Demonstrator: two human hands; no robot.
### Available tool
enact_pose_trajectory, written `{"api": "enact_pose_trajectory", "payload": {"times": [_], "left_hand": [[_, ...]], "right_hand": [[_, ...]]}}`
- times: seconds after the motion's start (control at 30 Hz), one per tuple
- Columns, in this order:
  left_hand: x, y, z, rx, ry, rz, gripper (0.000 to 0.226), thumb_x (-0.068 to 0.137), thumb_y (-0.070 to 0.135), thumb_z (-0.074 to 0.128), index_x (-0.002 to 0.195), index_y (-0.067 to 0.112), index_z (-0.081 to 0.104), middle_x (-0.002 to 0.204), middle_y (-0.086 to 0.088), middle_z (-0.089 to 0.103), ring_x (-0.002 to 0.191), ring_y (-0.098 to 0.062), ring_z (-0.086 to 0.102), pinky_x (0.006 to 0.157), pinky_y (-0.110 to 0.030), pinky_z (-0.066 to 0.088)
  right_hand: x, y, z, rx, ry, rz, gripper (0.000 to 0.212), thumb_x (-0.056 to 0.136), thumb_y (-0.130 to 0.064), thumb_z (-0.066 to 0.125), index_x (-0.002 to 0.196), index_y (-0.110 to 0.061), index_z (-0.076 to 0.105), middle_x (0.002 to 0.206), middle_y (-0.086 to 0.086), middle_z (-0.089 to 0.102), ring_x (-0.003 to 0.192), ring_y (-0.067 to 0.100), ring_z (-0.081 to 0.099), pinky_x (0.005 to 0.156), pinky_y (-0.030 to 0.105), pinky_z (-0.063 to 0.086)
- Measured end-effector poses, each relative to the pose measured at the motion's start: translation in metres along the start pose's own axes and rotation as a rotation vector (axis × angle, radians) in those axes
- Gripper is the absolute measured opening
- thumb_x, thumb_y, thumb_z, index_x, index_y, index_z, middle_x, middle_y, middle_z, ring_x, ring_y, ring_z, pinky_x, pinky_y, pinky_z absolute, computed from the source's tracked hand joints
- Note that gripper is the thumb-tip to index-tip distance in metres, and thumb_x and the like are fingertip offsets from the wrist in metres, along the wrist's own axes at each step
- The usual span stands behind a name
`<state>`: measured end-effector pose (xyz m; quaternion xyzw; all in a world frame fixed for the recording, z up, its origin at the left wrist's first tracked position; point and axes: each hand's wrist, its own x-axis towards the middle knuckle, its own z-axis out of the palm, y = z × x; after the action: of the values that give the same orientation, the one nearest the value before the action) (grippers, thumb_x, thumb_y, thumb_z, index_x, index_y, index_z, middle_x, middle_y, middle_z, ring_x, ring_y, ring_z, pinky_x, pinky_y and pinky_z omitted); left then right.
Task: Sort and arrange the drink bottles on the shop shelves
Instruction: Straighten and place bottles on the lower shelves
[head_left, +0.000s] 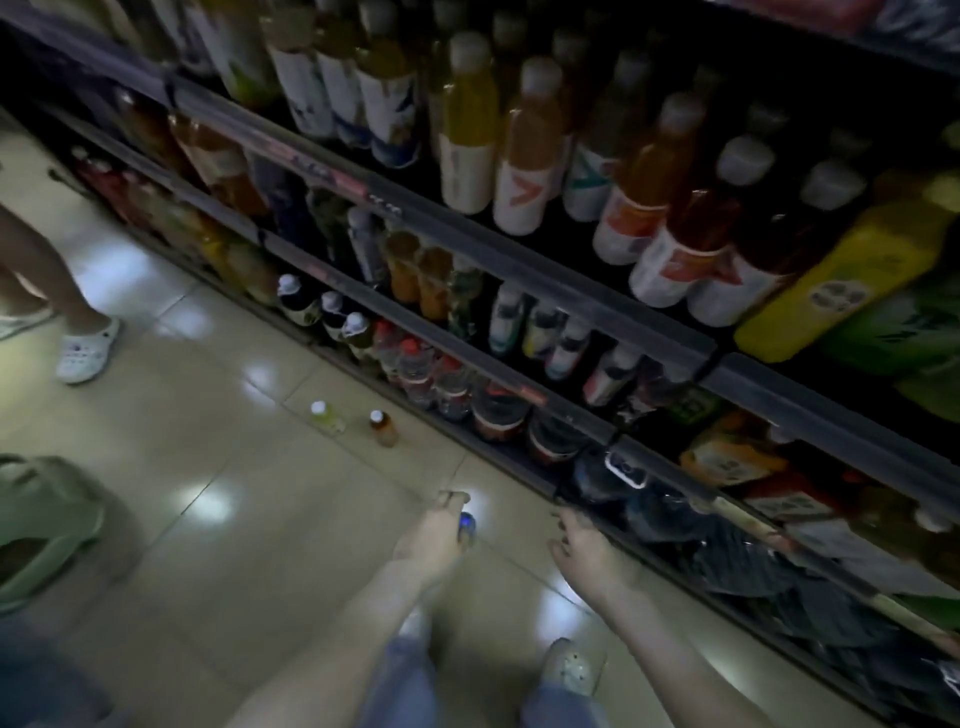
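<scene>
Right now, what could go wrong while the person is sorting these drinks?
A pale bottle and a brown bottle stand loose on the floor by the bottom shelf; the white shoe nearby could kick them over. The left hand grips a blue-capped bottle above the hard floor; it might slip.

Holds a blue-capped bottle (467, 524) in the left grip (434, 538); hangs the right grip (589, 553) loose beside the bottom shelf (498, 460).

Left hand (436, 535) and right hand (587, 551) bare; forearms (670, 639) bare to frame edge. Faded blue denim trousers (402, 680) on both legs. Right foot: pale perforated clog (571, 665), small charms on top. Left shoe (415, 621) pale, blurred, mostly hidden.
</scene>
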<state>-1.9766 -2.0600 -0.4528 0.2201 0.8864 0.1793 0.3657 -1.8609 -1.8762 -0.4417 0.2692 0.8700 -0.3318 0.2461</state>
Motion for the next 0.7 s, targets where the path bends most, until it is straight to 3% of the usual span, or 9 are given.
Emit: {"api": "enact_pose_trajectory", "payload": {"times": [0.13, 0.3, 0.53, 0.7], "left_hand": [[0.018, -0.065, -0.007, -0.031, 0.020, -0.050, 0.047, 0.094, 0.012, 0.047, 0.140, 0.014, 0.040, 0.143, -0.006, 0.040, 0.123, -0.025, 0.049, 0.100, -0.031, 0.038], [0.062, -0.125, 0.018, -0.081, 0.051, -0.101, 0.046, 0.096, 0.012, 0.045, 0.141, 0.015, 0.039, 0.145, -0.005, 0.038, 0.129, -0.021, 0.042, 0.102, -0.027, 0.033], [0.144, -0.176, 0.078, -0.152, 0.133, -0.111, 0.045, 0.094, 0.009, 0.047, 0.139, 0.014, 0.043, 0.141, -0.004, 0.043, 0.126, -0.020, 0.044, 0.101, -0.027, 0.035], [0.198, -0.213, 0.119, -0.138, 0.179, -0.096, 0.044, 0.094, 0.012, 0.048, 0.138, 0.014, 0.044, 0.140, -0.002, 0.044, 0.125, -0.020, 0.044, 0.097, -0.023, 0.032]], "right_hand": [[0.048, -0.030, 0.053, -0.089, -0.089, -0.035, 0.049, 0.098, -0.017, 0.046, 0.146, -0.016, 0.034, 0.147, 0.007, 0.041, 0.134, 0.019, 0.041, 0.102, 0.022, 0.032], [0.123, -0.038, 0.107, -0.203, -0.152, -0.109, 0.047, 0.098, -0.014, 0.043, 0.144, -0.015, 0.032, 0.144, 0.008, 0.040, 0.133, 0.022, 0.038, 0.103, 0.024, 0.031], [0.229, 0.001, 0.201, -0.337, -0.258, -0.126, 0.060, 0.092, -0.002, 0.040, 0.148, -0.022, 0.028, 0.139, 0.010, 0.042, 0.124, 0.026, 0.044, 0.097, 0.031, 0.041], [0.291, 0.037, 0.268, -0.514, -0.342, -0.098, 0.059, 0.094, -0.004, 0.042, 0.147, -0.020, 0.024, 0.145, 0.007, 0.028, 0.119, 0.030, 0.045, 0.090, 0.035, 0.043]]}}
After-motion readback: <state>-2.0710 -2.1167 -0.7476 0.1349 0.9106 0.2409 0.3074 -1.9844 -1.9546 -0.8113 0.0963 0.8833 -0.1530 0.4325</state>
